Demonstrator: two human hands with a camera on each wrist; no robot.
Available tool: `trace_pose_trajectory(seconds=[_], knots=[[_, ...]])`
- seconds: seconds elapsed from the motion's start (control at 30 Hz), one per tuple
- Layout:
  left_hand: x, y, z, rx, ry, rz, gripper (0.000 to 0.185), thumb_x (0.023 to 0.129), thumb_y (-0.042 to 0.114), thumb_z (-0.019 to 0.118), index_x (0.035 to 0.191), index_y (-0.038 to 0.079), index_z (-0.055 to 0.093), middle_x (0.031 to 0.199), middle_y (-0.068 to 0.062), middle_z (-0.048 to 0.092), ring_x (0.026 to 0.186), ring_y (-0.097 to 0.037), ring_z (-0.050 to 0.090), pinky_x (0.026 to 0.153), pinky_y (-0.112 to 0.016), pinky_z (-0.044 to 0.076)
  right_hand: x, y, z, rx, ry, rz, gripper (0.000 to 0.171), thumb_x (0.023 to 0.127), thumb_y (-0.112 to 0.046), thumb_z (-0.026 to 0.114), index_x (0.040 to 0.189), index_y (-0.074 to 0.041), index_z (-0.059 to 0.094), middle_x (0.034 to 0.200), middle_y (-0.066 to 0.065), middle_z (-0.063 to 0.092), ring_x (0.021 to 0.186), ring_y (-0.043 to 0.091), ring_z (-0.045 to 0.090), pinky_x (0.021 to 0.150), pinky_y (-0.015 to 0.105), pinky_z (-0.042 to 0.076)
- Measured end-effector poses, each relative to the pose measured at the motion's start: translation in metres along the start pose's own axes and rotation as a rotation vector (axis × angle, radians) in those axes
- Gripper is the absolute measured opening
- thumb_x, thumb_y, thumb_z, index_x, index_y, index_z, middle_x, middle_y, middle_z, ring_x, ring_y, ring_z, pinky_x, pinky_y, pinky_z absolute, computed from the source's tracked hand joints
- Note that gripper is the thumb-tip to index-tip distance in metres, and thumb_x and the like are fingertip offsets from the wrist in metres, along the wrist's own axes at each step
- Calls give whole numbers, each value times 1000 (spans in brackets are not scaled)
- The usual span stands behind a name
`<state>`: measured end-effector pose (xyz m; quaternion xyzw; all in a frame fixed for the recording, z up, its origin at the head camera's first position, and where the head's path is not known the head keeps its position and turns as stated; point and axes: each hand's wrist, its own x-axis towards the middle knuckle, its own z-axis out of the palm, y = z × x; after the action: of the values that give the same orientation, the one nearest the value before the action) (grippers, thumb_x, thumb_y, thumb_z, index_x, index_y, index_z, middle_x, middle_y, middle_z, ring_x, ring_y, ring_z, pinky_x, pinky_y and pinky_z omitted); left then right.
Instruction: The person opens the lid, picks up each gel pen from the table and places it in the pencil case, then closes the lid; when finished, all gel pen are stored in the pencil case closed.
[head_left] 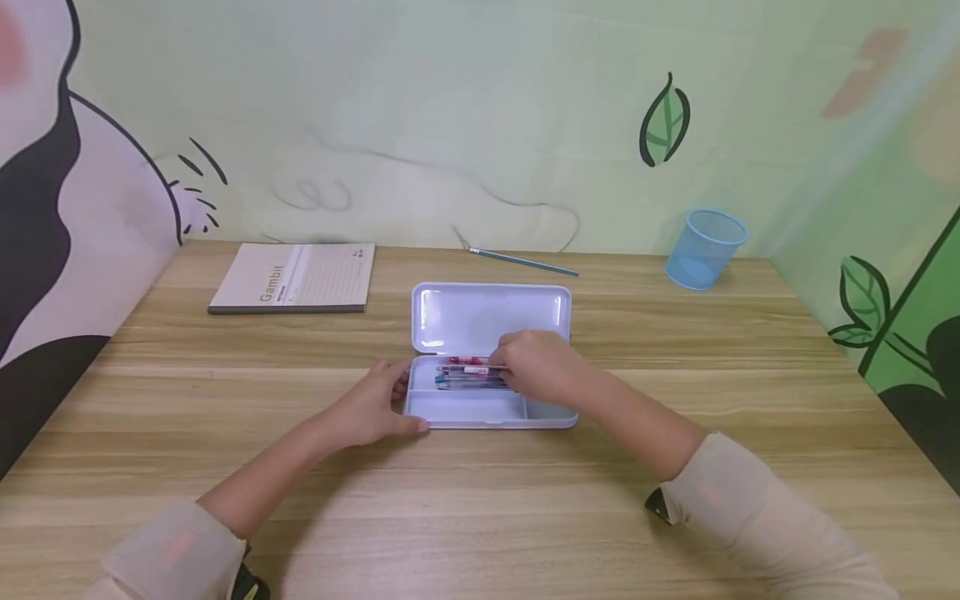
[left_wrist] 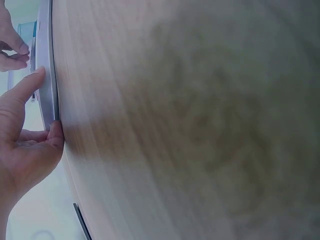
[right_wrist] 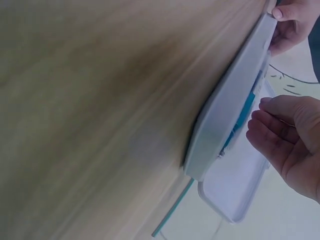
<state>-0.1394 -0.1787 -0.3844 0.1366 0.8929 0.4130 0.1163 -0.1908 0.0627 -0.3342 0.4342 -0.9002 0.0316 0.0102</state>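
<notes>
A white pencil case (head_left: 487, 423) lies open mid-table, with its lid (head_left: 491, 317) folded back. Several pens (head_left: 465, 372) lie in the rear slot of the tray. My left hand (head_left: 375, 408) grips the case's left end, thumb at the front corner; in the left wrist view the thumb and a finger of that hand (left_wrist: 25, 150) clamp the case edge (left_wrist: 47, 75). My right hand (head_left: 540, 367) hovers over the right ends of the pens, fingertips pinched on the top pen. From the right wrist, the curled right hand (right_wrist: 290, 140) sits just above the case (right_wrist: 225, 125) and a teal pen (right_wrist: 245, 112).
A grey notebook (head_left: 294, 277) lies at the back left. A teal pencil (head_left: 521, 262) rests near the wall behind the case. A blue mesh cup (head_left: 705, 248) leans at the back right. Painted walls close the desk at the back and both sides.
</notes>
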Motion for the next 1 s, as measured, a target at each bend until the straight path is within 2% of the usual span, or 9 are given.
trace_pose_trajectory(seconds=[0.3, 0.4, 0.53, 0.63, 0.8, 1.0], knots=[[0, 1, 0, 17, 1, 11, 83, 72, 17, 79, 135, -12, 33, 114, -20, 42, 104, -31, 47, 93, -42, 41, -3, 11, -23, 41, 44, 45, 19, 82, -6, 67, 101, -1, 70, 95, 10, 67, 90, 22, 63, 79, 32, 51], [0, 1, 0, 17, 3, 9, 83, 72, 16, 79, 135, -12, 33, 114, -20, 42, 104, -31, 47, 93, -42, 41, -3, 19, -29, 65, 93, 69, 20, 83, -5, 67, 102, 0, 69, 97, 11, 67, 91, 24, 63, 80, 33, 51], [0, 0, 0, 20, 2, 7, 84, 72, 16, 79, 135, -12, 33, 114, -20, 42, 104, -31, 47, 93, -42, 41, 0, 30, -36, 61, 200, 100, 20, 82, -5, 67, 101, 1, 69, 98, 12, 67, 93, 25, 62, 81, 34, 50], [-1, 0, 0, 24, 1, 5, 84, 72, 17, 79, 135, -12, 32, 115, -21, 42, 104, -31, 47, 93, -42, 41, 5, 36, -40, 66, 234, 153, 23, 83, -7, 67, 105, 1, 67, 102, 13, 66, 96, 26, 61, 83, 37, 49], [-2, 0, 0, 28, 6, -6, 84, 72, 18, 79, 136, -11, 33, 116, -21, 42, 105, -31, 47, 93, -42, 41, 19, 44, -40, 87, 179, 230, 28, 87, -8, 62, 114, 0, 64, 109, 14, 64, 101, 28, 60, 86, 38, 47], [-1, 0, 0, 19, 5, 2, 83, 72, 18, 79, 136, -10, 33, 115, -21, 42, 105, -31, 47, 93, -42, 41, 38, 48, -37, 100, 91, 265, 29, 90, -11, 58, 117, -1, 62, 111, 14, 63, 102, 27, 59, 88, 37, 46]])
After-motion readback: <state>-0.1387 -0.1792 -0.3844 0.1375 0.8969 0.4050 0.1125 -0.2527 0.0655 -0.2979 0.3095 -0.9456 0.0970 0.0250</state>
